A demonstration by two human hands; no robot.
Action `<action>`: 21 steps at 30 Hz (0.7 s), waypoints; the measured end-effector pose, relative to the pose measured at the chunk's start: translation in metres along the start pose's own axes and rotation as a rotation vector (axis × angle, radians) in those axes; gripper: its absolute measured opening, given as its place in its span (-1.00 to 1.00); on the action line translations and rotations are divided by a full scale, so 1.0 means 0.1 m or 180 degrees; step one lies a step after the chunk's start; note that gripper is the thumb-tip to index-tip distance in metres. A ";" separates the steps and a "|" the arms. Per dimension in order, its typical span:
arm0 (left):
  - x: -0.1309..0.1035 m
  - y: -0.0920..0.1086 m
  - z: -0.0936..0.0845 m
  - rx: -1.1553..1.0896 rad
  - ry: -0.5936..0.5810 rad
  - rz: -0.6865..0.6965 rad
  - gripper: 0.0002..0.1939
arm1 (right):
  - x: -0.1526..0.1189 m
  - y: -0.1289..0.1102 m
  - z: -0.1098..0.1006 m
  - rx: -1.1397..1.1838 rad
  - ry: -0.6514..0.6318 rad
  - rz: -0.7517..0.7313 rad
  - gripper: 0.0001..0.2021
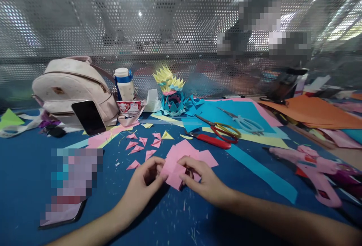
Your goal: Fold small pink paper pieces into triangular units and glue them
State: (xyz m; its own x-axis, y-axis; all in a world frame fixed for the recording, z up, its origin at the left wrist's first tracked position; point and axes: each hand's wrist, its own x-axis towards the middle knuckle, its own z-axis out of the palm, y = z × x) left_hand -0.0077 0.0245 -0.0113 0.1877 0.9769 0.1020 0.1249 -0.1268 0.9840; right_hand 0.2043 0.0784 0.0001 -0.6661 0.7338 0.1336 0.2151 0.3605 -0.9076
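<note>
"While two bare forearms angle in from the near edge, the left hand (149, 180) and right hand (203, 180) come face to face over the blue tabletop (22, 170), a small pink sheet (174, 173) right between them!"

"Clamped or loose?"

"Clamped on both sides! Left thumb and fingers pinch its left edge, right thumb and curled fingers the right, though the fingertips underneath are hidden."

"Where's the danger?"

"A skewed crease, I'd say, if one hand pulls harder than the other. And look, loose pink squares (208, 158) lie just behind, close by the right knuckles; a careless nudge could scatter them, or a second piece could snag in that pinch."

"And the pose?"

"Near mirror images! Wrists turned inward, thumbs toward each other, left index arched, right index bent over the paper."

"Farther out?"

"Folded pink triangles (136, 149) beyond the left hand, light enough, surely, to shift at a brush. Then a red-handled tool (213, 140) and dark-bladed scissors (212, 124), where a blind reach might meet a point. Beyond those, a blue-and-yellow paper ornament (172, 86) before the perforated metal screen (169, 31)!"
</note>
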 end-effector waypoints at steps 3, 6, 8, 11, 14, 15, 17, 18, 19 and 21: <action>-0.05 0.04 0.02 0.0170 0.0082 -0.0017 -0.73 | 0.01 0.00 0.00 0.0012 0.0126 0.0001 -0.81; -0.07 0.05 0.02 0.0351 0.0058 0.0019 -0.75 | 0.02 0.01 0.01 0.0116 0.0083 0.0034 -0.87; -0.06 0.05 0.02 0.0439 0.0024 0.0038 -0.78 | 0.02 0.03 0.02 0.0175 0.0076 0.0028 -0.88; -0.06 0.04 0.03 0.0535 -0.0016 0.0041 -0.78 | 0.03 0.05 0.01 0.0199 0.0090 -0.0001 -0.88; -0.08 0.05 0.05 0.0587 -0.0131 0.0032 -0.78 | 0.04 0.04 -0.01 0.0159 0.0124 -0.0047 -0.89; -0.09 0.05 0.06 0.0596 -0.0184 0.0029 -0.78 | 0.04 0.03 -0.02 0.0129 0.0122 -0.0096 -0.88; -0.09 0.06 0.07 0.0598 -0.0281 0.0012 -0.82 | 0.03 0.01 -0.02 0.0062 0.0074 -0.0243 -0.86; -0.09 0.06 0.08 0.0598 -0.0306 -0.0002 -0.87 | 0.02 0.01 -0.01 0.0046 0.0047 -0.0295 -0.86; -0.09 0.06 0.07 0.0599 -0.0309 -0.0015 -0.89 | 0.01 0.01 0.00 0.0047 0.0017 -0.0320 -0.87; -0.08 0.06 0.07 0.0623 -0.0262 -0.0030 -0.80 | -0.01 0.02 0.02 0.0070 -0.0034 -0.0272 -0.82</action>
State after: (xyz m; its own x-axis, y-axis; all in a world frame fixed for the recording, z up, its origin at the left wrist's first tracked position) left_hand -0.0020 0.0143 -0.0068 0.2637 0.9618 0.0729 0.3124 -0.1566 0.9370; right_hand 0.2034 0.0772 -0.0025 -0.6891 0.6946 0.2067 0.1416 0.4088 -0.9016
